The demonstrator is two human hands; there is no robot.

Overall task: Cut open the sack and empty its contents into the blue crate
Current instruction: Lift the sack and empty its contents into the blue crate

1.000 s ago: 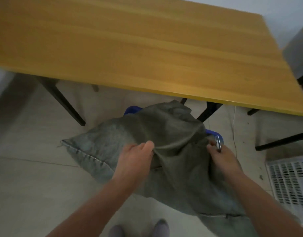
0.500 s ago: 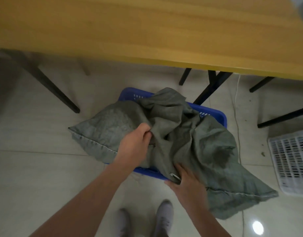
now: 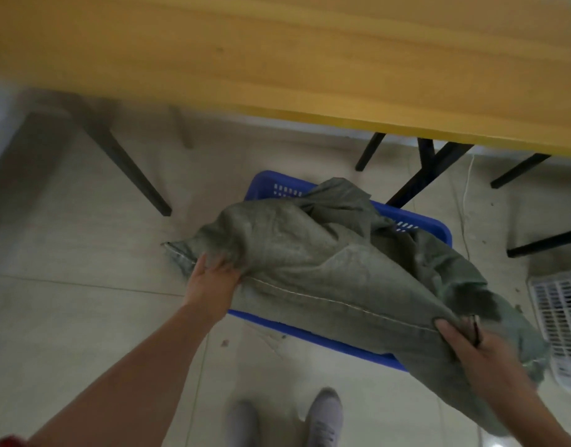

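Note:
A grey-green woven sack [image 3: 310,259] lies crumpled over the blue crate [image 3: 416,221] on the floor, covering most of it. My left hand [image 3: 213,279] grips the sack's stitched seam near its left corner. My right hand [image 3: 471,343] grips the same seam at the right end, and a small dark tool [image 3: 476,327] sticks out between its fingers. The seam runs taut between my hands along the crate's near side. The sack's far end bunches up inside the crate. What lies in the crate is hidden by the sack.
A yellow wooden table [image 3: 277,59] on black legs [image 3: 419,175] overhangs the space just behind the crate. A white slotted crate [image 3: 561,321] stands at the right edge. My two shoes [image 3: 323,417] are on the tiled floor just before the blue crate.
Both hands shifted outward to the ends of the stitched seam, the left from the sack's middle and the right further right. The sack now hangs stretched between them over the crate's near side.

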